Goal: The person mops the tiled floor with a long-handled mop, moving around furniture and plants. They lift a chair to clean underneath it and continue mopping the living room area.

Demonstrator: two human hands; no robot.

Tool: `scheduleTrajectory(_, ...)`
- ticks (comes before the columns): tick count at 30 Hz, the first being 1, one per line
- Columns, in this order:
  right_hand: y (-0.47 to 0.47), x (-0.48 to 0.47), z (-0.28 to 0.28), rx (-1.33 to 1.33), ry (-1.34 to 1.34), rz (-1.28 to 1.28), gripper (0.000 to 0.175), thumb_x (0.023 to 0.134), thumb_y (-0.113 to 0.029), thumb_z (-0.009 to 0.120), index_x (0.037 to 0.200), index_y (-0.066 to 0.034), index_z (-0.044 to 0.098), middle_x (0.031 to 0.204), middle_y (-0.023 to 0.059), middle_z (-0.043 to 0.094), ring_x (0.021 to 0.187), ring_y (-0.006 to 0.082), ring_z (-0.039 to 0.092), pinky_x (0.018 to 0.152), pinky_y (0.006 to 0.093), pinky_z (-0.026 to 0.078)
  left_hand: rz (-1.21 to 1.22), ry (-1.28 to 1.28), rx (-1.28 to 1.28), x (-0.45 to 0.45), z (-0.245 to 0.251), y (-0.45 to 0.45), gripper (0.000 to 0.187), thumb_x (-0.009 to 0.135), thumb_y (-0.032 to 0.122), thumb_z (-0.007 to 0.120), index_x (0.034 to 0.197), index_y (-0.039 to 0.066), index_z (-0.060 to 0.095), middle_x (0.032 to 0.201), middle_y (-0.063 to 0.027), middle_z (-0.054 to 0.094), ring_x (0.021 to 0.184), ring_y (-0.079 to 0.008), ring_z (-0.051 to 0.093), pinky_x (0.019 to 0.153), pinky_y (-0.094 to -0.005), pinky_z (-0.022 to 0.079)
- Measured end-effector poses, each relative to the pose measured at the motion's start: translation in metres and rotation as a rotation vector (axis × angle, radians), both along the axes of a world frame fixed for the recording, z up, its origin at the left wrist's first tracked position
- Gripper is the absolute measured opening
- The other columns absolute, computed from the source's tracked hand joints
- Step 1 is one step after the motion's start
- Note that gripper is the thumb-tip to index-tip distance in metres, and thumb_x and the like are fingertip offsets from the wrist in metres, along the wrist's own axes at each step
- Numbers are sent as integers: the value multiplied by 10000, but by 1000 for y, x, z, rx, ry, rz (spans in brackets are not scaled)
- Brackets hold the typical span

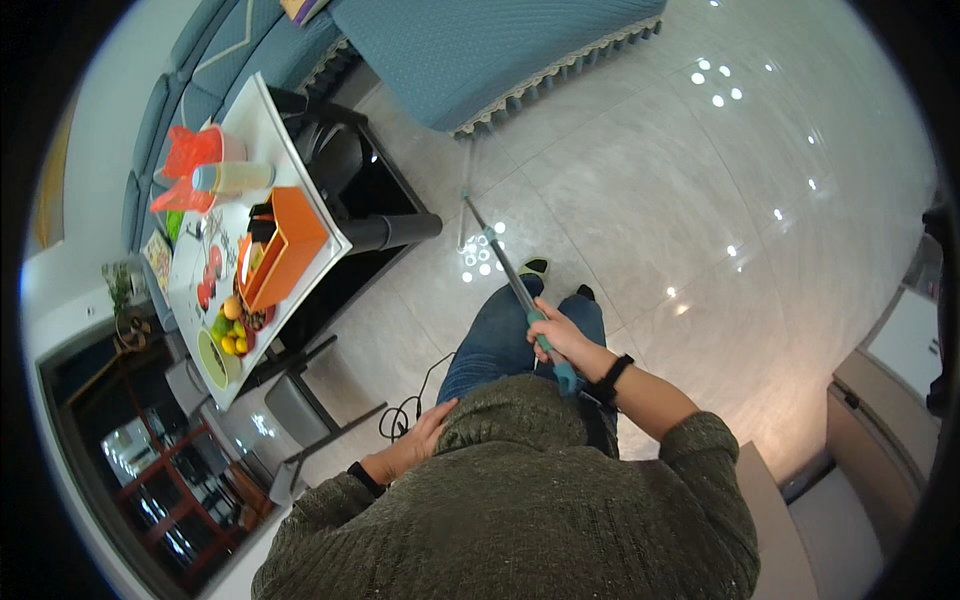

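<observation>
My right hand is wrapped around the upper grip of a long grey pole with teal plastic parts. The pole slants away from my body, over my legs, towards the tiled floor. At its far end a thin, pale flat head lies on the tiles; it is blurred, and I cannot tell whether it is a mop or a floor squeegee. My left hand holds nothing and rests against my hip, at the hem of the knitted sweater.
To the left stands a white-topped table bearing an orange organizer box, a bottle, a red plastic bag and fruit. A blue-covered sofa is ahead. A black cable and grey chair are on the left.
</observation>
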State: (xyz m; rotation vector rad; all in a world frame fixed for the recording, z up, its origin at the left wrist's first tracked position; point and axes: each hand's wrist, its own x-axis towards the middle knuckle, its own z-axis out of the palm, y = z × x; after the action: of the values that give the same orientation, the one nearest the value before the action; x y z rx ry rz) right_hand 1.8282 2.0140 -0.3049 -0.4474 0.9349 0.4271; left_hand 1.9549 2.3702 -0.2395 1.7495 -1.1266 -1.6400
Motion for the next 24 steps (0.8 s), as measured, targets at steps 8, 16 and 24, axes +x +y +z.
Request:
scheduleTrajectory(8, -22, -49, -46, -1100, -131, 1125, 619, 902, -177, 489, 1466, -300, 266, 918, 250, 650, 856, 385, 642, 730, 469, 502, 71, -49, -61, -48, 8, -17, 495, 1041, 219, 269, 1506, 147, 118, 1495, -145, 215, 1388, -285, 245, 1139, -387, 268)
scheduleTrajectory(16, -70, -193, -66, -1337, 130, 925, 519, 898, -242, 531, 1391, -345, 411, 906, 207, 660, 829, 420, 621, 721, 497, 497, -150, -181, -227, -61, 37, -53, 943, 618, -160, 543, 1449, 6, 131, 1515, -265, 91, 1352, -457, 226, 1101, -481, 287)
scheduleTrajectory(24, -51, -382, 51, -1407, 428, 668, 523, 901, -218, 547, 1405, -281, 422, 966, 203, 673, 848, 418, 636, 709, 475, 507, -33, -176, -150, -82, 47, -47, 895, 642, -130, 514, 1452, -25, 147, 1522, -260, 72, 1380, -455, 168, 1119, -514, 215)
